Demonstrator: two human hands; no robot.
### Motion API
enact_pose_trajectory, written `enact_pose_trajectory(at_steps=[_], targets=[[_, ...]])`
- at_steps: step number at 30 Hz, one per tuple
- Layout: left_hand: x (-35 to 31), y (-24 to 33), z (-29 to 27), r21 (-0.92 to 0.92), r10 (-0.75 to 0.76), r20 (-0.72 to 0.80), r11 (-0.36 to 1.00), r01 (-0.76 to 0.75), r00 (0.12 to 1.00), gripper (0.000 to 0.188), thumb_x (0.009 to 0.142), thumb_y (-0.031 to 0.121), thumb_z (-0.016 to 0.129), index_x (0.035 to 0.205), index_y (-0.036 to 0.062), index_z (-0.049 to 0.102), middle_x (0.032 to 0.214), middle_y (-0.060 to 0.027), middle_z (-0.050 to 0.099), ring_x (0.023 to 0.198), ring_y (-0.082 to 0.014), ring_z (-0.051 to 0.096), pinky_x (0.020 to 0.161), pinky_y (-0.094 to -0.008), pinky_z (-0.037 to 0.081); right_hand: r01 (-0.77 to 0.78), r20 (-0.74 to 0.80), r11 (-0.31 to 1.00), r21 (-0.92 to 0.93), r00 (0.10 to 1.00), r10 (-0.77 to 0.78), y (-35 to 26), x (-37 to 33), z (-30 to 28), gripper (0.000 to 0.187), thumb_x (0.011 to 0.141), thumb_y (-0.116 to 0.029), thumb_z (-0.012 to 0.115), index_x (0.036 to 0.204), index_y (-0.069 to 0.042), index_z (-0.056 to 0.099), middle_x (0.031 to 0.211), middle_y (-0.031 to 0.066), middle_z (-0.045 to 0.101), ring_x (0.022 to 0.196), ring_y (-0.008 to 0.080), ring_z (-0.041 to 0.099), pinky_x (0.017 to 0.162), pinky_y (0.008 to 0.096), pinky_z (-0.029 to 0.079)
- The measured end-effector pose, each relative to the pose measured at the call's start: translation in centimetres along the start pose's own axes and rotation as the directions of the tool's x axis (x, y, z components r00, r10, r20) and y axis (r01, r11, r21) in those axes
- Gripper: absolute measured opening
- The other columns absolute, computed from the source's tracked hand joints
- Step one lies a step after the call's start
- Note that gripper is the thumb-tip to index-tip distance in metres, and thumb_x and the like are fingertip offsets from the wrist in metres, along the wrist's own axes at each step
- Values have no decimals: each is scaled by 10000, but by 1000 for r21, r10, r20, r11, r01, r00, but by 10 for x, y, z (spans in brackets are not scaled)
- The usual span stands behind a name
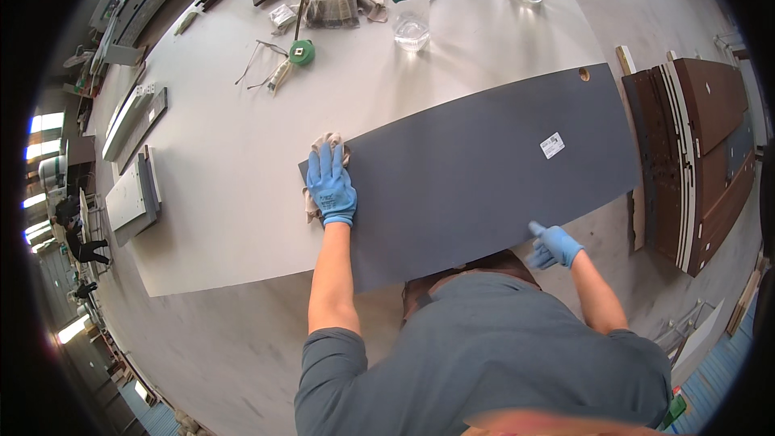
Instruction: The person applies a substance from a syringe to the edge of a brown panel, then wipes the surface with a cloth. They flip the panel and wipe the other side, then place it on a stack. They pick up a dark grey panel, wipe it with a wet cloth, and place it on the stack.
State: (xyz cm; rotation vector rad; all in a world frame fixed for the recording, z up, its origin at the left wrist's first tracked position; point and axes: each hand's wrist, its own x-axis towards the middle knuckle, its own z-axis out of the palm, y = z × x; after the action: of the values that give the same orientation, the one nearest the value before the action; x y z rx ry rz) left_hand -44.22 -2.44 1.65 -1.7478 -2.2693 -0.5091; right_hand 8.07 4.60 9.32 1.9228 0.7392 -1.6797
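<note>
Basically, left hand (333, 183) lies palm-down, fingers out straight, over a beige cloth (312, 207) on the grey board (476, 169). Board runs from under those fingers rightward past the right hand (557, 247), which sits at its near edge, fingers part-curled; can't tell if they grip. White label (552, 145) beyond right fingertips; tape measure (302, 52) beyond left ones.

A white label (552, 145) sits on the dark grey panel (460, 169), right of centre; its print is too small to read.
</note>
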Motion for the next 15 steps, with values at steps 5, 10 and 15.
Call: enact_pose_trajectory(at_steps=[5, 10, 15], targets=[[10, -3, -5, -57, -8, 28, 998, 10, 1000, 606, 907, 65, 585, 1512, 109, 581, 1565, -122, 549, 1369, -474, 516, 1097, -544, 458, 779, -114, 478, -405, 475, -872, -132, -35, -18, 483, 923, -406, 740, 1186, -4, 690, 1122, 206, 739, 1074, 379, 707, 945, 464, 550], [24, -7, -2, -140, -54, -96, 989, 40, 994, 588, 928, 74, 564, 1515, 34, 553, 1554, -221, 531, 1391, -483, 504, 1140, -546, 437, 811, -250, 87, -578, -75, -965, -351, -6, 20, 1227, 767, -524, 890, 1658, 9, 237, 1675, 241, 346, 1560, 374, 345, 1279, 412, 316], [86, -9, 21, -289, -215, -162, 944, 162, 963, 581, 976, 95, 555, 1548, 6, 509, 1580, -275, 488, 1425, -454, 496, 1188, -512, 398, 834, -331, -46, -550, -268, -905, -490, 21, 52, 1351, 694, -488, 966, 1652, 29, 166, 1646, 248, 365, 1527, 362, 392, 1264, 403, 353]])
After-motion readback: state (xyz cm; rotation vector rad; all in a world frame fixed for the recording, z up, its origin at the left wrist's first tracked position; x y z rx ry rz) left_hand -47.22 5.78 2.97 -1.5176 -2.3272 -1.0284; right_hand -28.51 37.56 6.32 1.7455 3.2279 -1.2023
